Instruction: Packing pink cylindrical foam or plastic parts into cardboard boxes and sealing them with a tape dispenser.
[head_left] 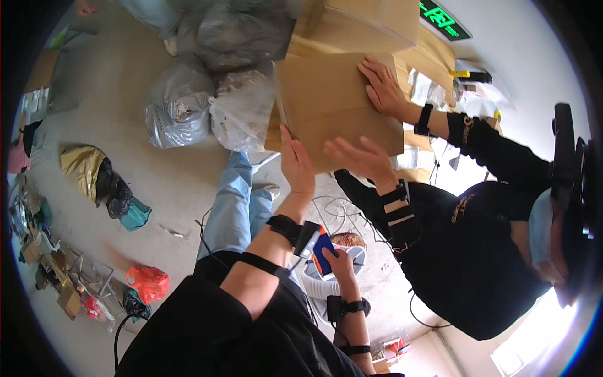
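Note:
A brown cardboard box (333,94) sits in front of me, its flat side facing up. My left hand (298,164) rests against its near left edge with fingers stretched out, the palm side partly hidden. Lower down, my right hand (340,262) is closed around a flat blue-and-orange object (322,252) whose kind I cannot make out. A co-worker in black at the right has one hand (384,88) spread flat on the box top. The co-worker's other hand (363,157), blurred, is over the near edge of the box.
Another cardboard box (364,25) stands behind on a wooden table (433,60). Grey and clear plastic bags (179,103) are on the floor to its left. A round stool (348,251) and loose cables (339,204) are close to my right hand. A red bag (148,283) lies at left.

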